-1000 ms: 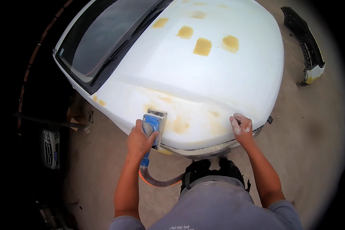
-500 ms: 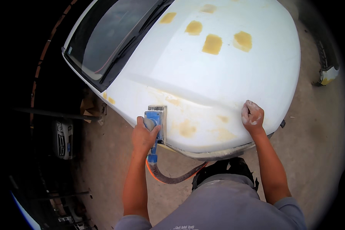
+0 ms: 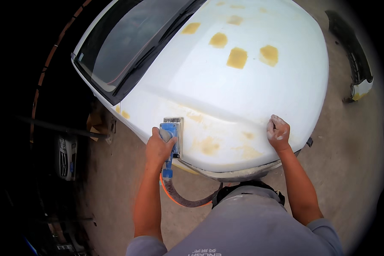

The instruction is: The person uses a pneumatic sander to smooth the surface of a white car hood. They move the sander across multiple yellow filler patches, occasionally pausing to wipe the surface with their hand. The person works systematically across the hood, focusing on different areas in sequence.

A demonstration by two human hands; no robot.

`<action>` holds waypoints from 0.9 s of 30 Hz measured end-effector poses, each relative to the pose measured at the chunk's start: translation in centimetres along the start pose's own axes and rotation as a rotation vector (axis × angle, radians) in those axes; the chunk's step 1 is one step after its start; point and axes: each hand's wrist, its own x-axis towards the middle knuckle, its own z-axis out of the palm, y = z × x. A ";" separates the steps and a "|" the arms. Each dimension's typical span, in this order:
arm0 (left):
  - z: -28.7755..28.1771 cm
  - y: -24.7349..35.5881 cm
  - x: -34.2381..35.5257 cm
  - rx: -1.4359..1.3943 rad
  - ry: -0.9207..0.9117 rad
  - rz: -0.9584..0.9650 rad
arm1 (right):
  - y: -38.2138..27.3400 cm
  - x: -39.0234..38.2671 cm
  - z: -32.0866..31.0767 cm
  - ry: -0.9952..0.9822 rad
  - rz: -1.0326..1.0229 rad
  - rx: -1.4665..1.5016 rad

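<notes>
My left hand [image 3: 158, 149] is closed around the grey knob of a blue rectangular power sander [image 3: 169, 127]. The sander's pad lies flat on the white car's hood [image 3: 239, 102], near its front left edge close to me. From the tool's near end a ribbed dark hose [image 3: 185, 201], with an orange line beside it, curves toward my waist. Farther right, my right hand [image 3: 278, 134] rests on the hood, fingers curled in and dusted white, with nothing visible in them. Faint sanded yellowish patches [image 3: 209, 146] lie between my hands.
Several bolder yellow filler patches [image 3: 237, 58] dot the far part of the hood. The windshield [image 3: 128, 47] is at upper left. A detached bumper [image 3: 357, 64] lies on the concrete floor at right. Another vehicle's front [image 3: 66, 157] and a cardboard box [image 3: 96, 123] are at left.
The view has shifted slightly, bringing more of the far hood and the detached bumper into sight. Both hands and the sander stay in nearly the same spots on the hood.
</notes>
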 end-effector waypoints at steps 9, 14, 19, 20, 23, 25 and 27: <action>-0.8 -3.0 1.7 -0.020 0.069 -0.031 | 0.0 -0.2 0.1 -0.048 -0.018 0.014; 0.0 -1.9 -0.1 0.008 0.036 0.017 | 0.6 -0.3 -0.1 -0.065 -0.019 -0.009; 1.8 -1.6 -4.9 -0.004 0.037 0.102 | 0.3 -0.2 0.2 -0.005 -0.080 0.038; 1.7 -1.6 -4.2 0.004 0.028 0.083 | 0.3 -0.3 0.1 -0.014 -0.076 0.043; -0.3 -2.2 0.7 0.029 0.053 0.028 | 0.1 -0.2 -0.1 -0.082 -0.022 0.025; -0.6 -2.5 3.3 0.039 0.108 0.047 | 0.2 -0.2 0.0 -0.053 -0.035 0.023; -0.8 -2.4 3.5 0.033 0.093 0.044 | 0.4 -0.3 0.1 -0.032 -0.039 0.034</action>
